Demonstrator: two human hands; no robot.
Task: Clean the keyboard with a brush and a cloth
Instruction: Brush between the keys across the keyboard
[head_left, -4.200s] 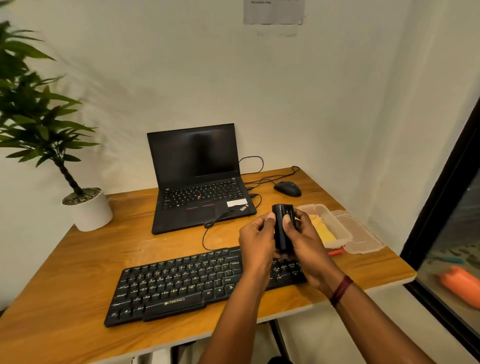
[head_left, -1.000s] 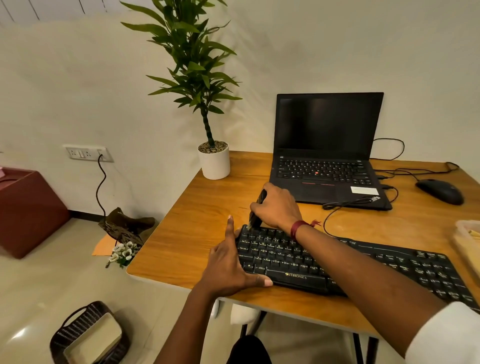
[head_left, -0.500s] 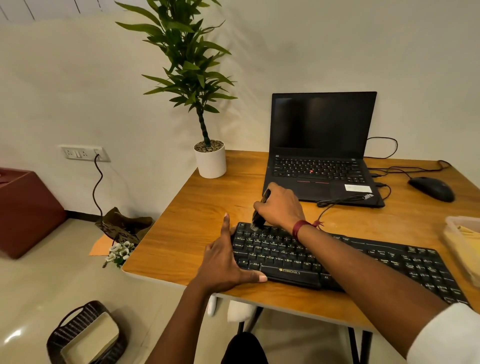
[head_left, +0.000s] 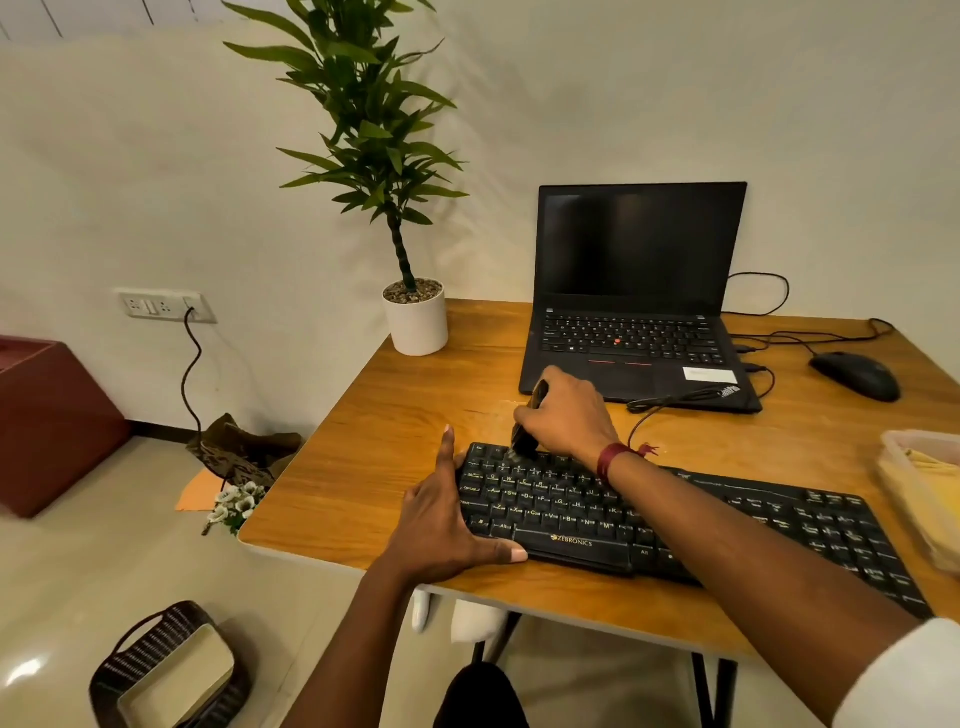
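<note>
Seconds earlier the black brush (head_left: 523, 439) had been held in the air over the right end of the Zebronics keyboard (head_left: 571, 514); by this moment the right hand (head_left: 563, 415) had curled round it and set its bristles on the top-left keys. The keyboard lay along the front of the wooden desk (head_left: 384, 457), and the left hand (head_left: 441, 530) lay flat, fingers straight, bracing its left edge. Brushing looked barely begun; the yellow cloth (head_left: 935, 470) waited in its plastic container (head_left: 896, 441) at the right
</note>
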